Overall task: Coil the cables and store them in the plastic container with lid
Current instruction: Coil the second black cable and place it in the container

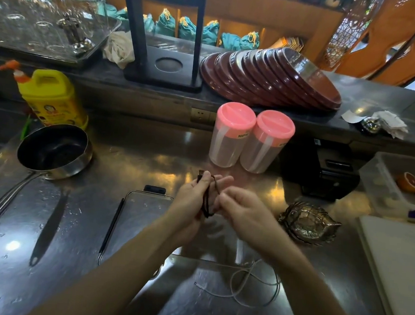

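Note:
A dark cable [209, 200] is bunched in loops between my two hands above the steel counter. My left hand [193, 193] grips the loops, with a plug end sticking up above its fingers. My right hand [241, 208] pinches the cable from the right side. A white cable [248, 284] lies loose and tangled on the counter below my right forearm. A clear container with a black clip lid [144, 202] lies flat just left of my left hand. Two tall clear jars with pink lids [251, 136] stand behind my hands.
A saucepan [54, 151] with a long handle sits at the left, next to a yellow bottle [51, 98]. A dark utensil [50, 224] and a thin stick [112, 227] lie on the counter. A metal fish-shaped dish [306, 221], a white cutting board [402, 270] and a tub of fruit [387, 178] are at the right.

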The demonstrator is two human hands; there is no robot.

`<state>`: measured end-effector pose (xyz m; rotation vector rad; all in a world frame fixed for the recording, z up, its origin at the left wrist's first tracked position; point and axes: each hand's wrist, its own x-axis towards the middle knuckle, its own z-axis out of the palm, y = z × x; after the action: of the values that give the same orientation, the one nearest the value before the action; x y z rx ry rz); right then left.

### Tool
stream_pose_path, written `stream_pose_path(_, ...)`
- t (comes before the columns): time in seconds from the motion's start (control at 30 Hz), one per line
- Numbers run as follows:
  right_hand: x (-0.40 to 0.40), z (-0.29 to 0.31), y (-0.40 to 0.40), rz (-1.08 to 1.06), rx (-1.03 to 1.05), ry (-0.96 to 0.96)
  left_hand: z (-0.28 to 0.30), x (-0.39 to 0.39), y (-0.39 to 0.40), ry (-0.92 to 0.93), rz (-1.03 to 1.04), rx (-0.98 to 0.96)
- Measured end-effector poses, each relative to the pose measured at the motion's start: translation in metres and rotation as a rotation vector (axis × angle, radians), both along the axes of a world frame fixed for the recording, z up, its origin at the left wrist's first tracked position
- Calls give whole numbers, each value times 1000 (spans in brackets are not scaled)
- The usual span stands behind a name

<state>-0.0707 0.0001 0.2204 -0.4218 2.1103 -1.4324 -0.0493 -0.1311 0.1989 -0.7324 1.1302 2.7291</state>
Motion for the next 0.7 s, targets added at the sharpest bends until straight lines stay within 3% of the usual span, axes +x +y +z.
stream_pose_path(0.1,27,-21,3,-42,-19,18,5,-6,-2,45,0,40)
stream_pose_path(0.37,27,-72,41,11,-147,-527,11,-1,-8,120,-205,244)
stream_pose_path(0.57,-32,-68,62,132,-94,-620,4,19,-2,135,-459,149)
stream_pose_path(0.7,-64,-43,59,101,28,-503,-10,27,5,85,-542,-158)
